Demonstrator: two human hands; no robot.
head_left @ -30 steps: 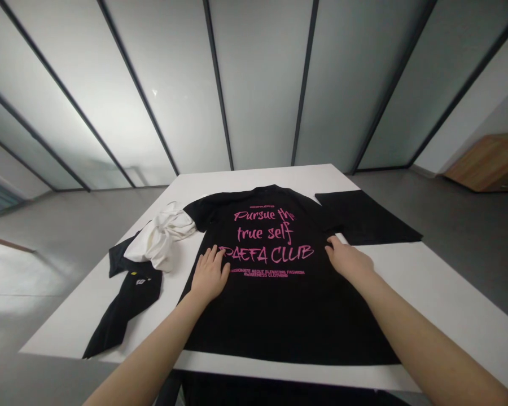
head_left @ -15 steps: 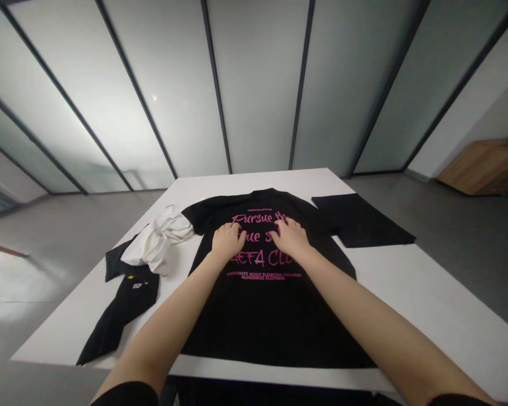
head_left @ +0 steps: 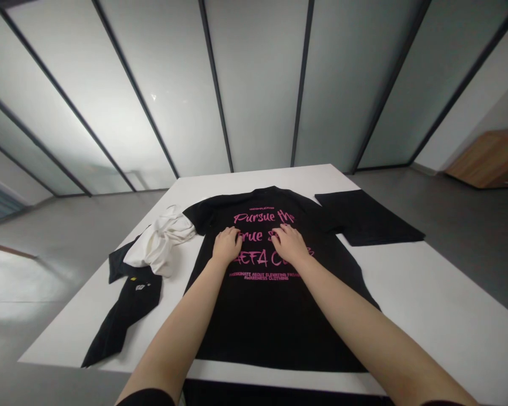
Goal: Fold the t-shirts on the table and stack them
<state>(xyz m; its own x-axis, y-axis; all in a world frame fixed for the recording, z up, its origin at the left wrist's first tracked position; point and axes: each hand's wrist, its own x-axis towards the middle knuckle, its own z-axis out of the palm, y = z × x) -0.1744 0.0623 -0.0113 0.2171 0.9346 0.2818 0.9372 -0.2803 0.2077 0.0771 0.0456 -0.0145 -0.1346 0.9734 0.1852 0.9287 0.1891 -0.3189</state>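
A black T-shirt (head_left: pixel 275 321) with pink lettering lies spread out on the white table, its collar toward the far edge and its hem near me. Over the left part of the lettering rests my left hand (head_left: pixel 227 245), palm down with fingers stretched forward. My right hand (head_left: pixel 288 242) lies the same way over the right part of the print, its fingers slightly bent and apart. Both hands appear to touch the cloth without gripping it. Some letters are hidden beneath them.
A crumpled white garment (head_left: pixel 154 239) lies left of the T-shirt, partly on a black garment (head_left: pixel 131 307) with a small logo. To the right is a flat, folded black garment (head_left: pixel 368 217), by the right sleeve. The white table (head_left: pixel 423 287) has glass panels behind it.
Both hands have slid slightly toward me over the print, uncovering more of the upper lettering. The view has shifted a little; the garments at the sides have stayed put.
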